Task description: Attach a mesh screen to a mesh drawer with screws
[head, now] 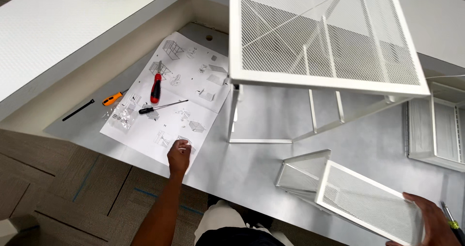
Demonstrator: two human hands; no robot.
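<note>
Screwdrivers (155, 88) lie on the instruction sheet (193, 86), left of the mesh rack (324, 38).
</note>
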